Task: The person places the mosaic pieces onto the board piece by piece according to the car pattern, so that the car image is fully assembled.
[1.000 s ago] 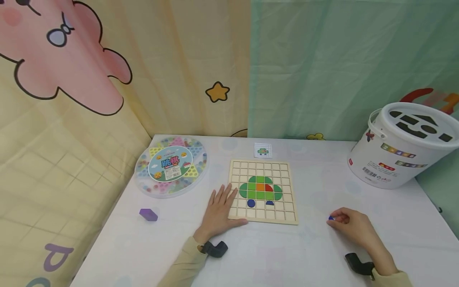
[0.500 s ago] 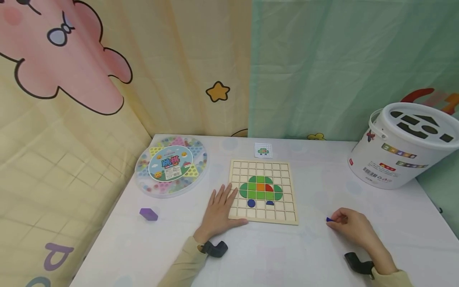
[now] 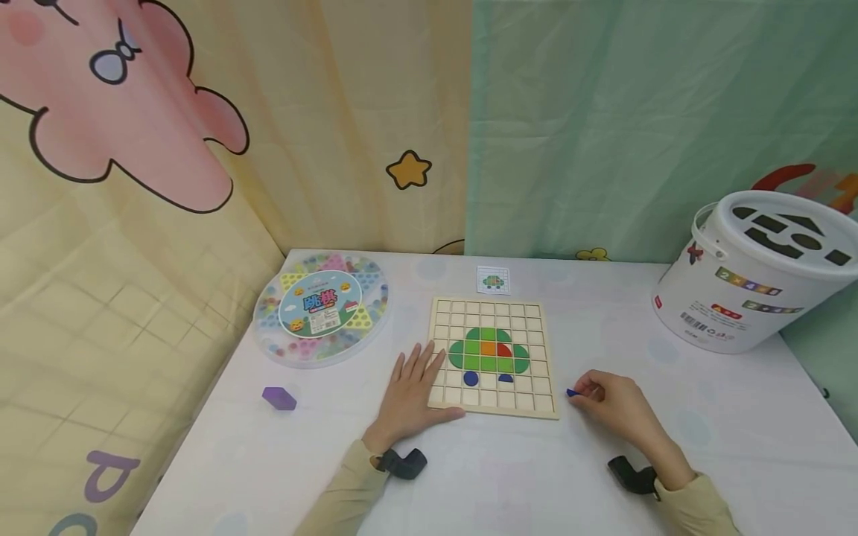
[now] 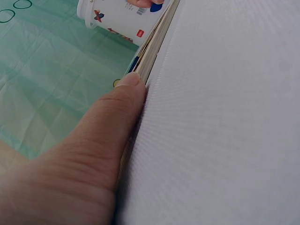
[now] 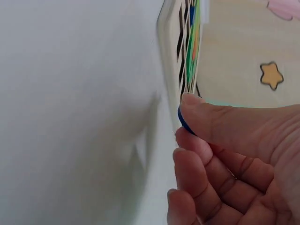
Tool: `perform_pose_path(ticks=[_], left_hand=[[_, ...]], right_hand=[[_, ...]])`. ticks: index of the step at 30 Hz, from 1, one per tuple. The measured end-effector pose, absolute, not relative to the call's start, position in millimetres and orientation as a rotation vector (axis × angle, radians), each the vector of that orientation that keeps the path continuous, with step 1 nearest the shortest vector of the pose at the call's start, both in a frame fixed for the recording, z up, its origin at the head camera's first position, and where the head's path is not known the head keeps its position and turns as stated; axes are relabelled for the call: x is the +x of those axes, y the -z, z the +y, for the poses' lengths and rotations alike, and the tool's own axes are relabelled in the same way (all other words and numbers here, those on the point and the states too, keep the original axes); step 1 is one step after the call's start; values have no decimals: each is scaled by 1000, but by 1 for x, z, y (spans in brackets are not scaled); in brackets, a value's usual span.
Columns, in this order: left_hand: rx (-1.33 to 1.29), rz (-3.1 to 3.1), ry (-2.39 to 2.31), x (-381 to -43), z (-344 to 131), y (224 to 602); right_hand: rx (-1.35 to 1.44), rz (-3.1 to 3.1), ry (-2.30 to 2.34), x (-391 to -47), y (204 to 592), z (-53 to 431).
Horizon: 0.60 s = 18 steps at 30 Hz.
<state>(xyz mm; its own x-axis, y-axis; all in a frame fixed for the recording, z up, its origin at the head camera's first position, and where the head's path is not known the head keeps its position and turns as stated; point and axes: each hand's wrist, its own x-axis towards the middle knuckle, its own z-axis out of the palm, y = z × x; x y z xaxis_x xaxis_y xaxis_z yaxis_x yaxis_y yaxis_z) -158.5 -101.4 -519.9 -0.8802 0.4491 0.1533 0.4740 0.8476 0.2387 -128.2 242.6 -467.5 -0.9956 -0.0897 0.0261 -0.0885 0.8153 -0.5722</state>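
Note:
My right hand pinches a small blue puzzle piece between thumb and finger, just right of the wooden grid board. In the right wrist view, the curved edge of the blue piece shows; the rest is hidden by the thumb. My left hand lies with spread fingers at the board's lower left corner, its thumb along the front edge. On the board sits a picture of green, orange and red pieces. Below these are a blue circle and a blue half circle.
A small card with a matching picture lies behind the board. At the back left is a round Chinese checkers box; a purple block lies in front of it. A white bucket stands at the back right.
My right hand has moved left and slightly away from me with the blue piece, coming close to the board's right edge. The left hand and the board stay put.

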Motion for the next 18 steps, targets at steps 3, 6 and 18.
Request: perform_pose_path(ticks=[3,6,18], left_hand=[[-733,-2934,422,-159,-101,519],[-733,-2934,421,-159,-101,519],[-736,-2933,414,-159,-101,521]], right_hand=[[-227,2978,970,-135,466,227],[-312,2955,1007,-141,465,213],[-435,2891,1028,-151,471,174]])
